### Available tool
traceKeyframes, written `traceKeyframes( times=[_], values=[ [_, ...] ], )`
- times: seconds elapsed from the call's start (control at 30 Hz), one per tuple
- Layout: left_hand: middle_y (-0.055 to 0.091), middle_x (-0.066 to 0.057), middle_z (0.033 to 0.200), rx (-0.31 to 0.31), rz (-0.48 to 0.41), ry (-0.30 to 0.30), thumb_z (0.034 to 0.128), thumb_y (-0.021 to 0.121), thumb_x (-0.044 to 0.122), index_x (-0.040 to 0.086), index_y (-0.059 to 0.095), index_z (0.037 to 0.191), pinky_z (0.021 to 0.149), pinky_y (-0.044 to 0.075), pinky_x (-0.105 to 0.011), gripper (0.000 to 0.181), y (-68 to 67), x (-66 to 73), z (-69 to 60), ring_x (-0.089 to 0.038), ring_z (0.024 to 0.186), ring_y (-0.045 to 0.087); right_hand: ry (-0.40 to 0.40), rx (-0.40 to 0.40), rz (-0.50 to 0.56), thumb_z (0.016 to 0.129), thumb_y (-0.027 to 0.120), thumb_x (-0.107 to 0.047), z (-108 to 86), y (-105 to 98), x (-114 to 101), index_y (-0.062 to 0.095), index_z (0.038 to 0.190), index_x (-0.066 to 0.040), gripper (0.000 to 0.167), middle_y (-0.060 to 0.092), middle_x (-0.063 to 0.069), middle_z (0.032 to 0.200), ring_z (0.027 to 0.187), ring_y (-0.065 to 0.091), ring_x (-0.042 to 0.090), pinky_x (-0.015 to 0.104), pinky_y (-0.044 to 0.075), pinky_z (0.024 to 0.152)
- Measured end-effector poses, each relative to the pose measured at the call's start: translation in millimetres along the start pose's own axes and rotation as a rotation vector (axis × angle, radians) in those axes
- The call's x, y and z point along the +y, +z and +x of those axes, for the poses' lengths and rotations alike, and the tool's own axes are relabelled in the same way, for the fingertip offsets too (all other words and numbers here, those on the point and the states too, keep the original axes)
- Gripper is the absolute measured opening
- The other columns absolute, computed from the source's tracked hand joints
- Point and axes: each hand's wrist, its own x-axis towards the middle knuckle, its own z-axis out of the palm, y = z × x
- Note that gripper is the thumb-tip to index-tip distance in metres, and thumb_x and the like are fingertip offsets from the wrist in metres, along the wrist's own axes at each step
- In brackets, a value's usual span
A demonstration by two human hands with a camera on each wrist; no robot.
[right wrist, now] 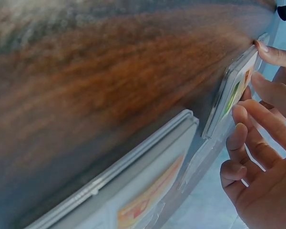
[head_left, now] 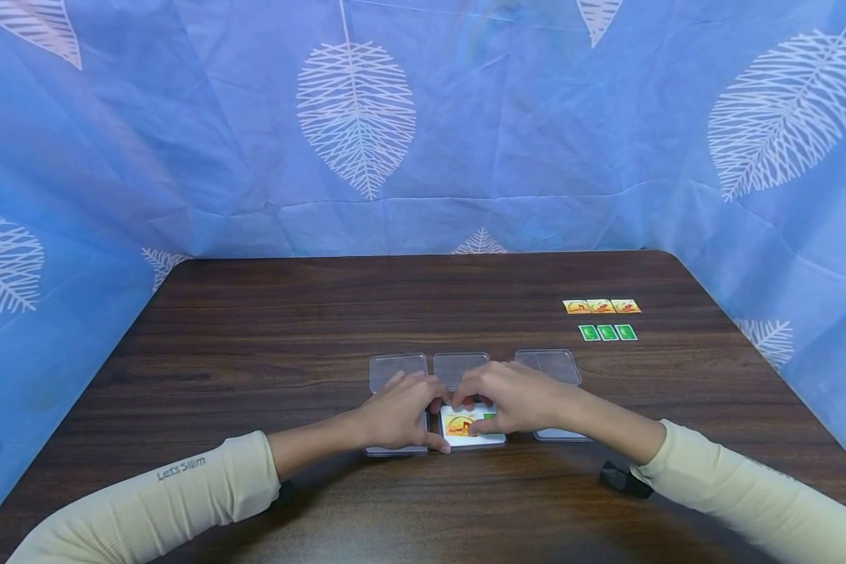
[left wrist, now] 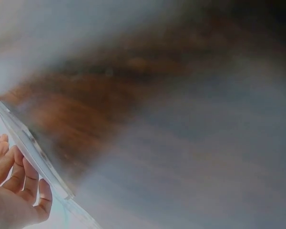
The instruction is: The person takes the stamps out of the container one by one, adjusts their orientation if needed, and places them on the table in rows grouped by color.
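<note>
A clear case [head_left: 474, 446] in the middle of the near row holds a white card [head_left: 489, 439] bearing an orange-yellow sticker [head_left: 458, 425] and a green sticker [right wrist: 232, 98]. Thumb and index finger of my left hand [head_left: 402, 411] grip the case's left side, one at the near corner, the other towards the far one. My right hand [head_left: 522, 395] is over the card's right part, its thumb on the orange sticker and bent fingertips at the green one, which they partly hide. In the left wrist view my left hand [left wrist: 19, 191] shows beside a case edge [left wrist: 35, 148].
Cases stand left [head_left: 395, 451] and right [head_left: 560, 435] of the middle one, partly under my hands. Behind them lie three clear lids [head_left: 398, 368]. At the right back of the table [head_left: 254, 313] are three orange stickers [head_left: 601, 306] and three green ones [head_left: 607, 333]. A blue curtain hangs behind.
</note>
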Motion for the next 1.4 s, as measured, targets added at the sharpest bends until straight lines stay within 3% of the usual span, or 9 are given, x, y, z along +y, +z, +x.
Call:
traceKeyframes(
  times=[0.37,0.57,1.1,1.4],
  values=[
    [0.056,0.009,0.082,0.0,0.026,0.024,0.0758,0.094,0.038,0.01,0.071,0.107,0.072,0.033,-0.027,0.048,-0.3,0.1,-0.3,-0.008,0.079,0.046,0.008,-0.005,-0.026,0.086,0.086,-0.016,1.5,1.3,-1.8,0.077,0.109,-0.011,0.025,0.07,-0.006,0.097,0.078,0.056,0.003,0.021,0.047,0.068],
    [0.057,0.009,0.083,-0.006,0.015,0.014,0.076,0.094,0.038,0.011,0.07,0.105,0.073,0.033,-0.028,0.046,-0.9,1.4,-0.7,-0.009,0.08,0.047,0.02,0.007,-0.012,0.084,0.087,-0.014,1.9,2.8,-3.9,0.077,0.106,-0.011,0.024,0.066,-0.009,0.088,0.07,0.052,0.003,0.02,0.045,0.062],
    [0.057,0.008,0.082,0.003,0.012,0.008,0.0738,0.095,0.037,0.012,0.068,0.099,0.074,0.033,-0.029,0.045,-0.2,1.1,0.1,-0.009,0.081,0.047,0.044,0.031,0.141,0.083,0.084,0.0,2.9,5.2,-5.5,0.073,0.1,-0.007,0.022,0.06,-0.011,0.077,0.062,0.046,-0.002,0.021,0.044,0.056],
    [0.059,0.008,0.083,0.001,0.014,0.013,0.0746,0.095,0.037,0.008,0.073,0.113,0.075,0.035,-0.029,0.053,0.3,0.6,0.9,-0.009,0.083,0.05,0.01,0.045,0.178,0.084,0.084,-0.002,0.1,2.8,-5.3,0.067,0.083,-0.015,0.022,0.054,-0.01,0.079,0.069,0.049,0.002,0.021,0.044,0.063]
  ],
)
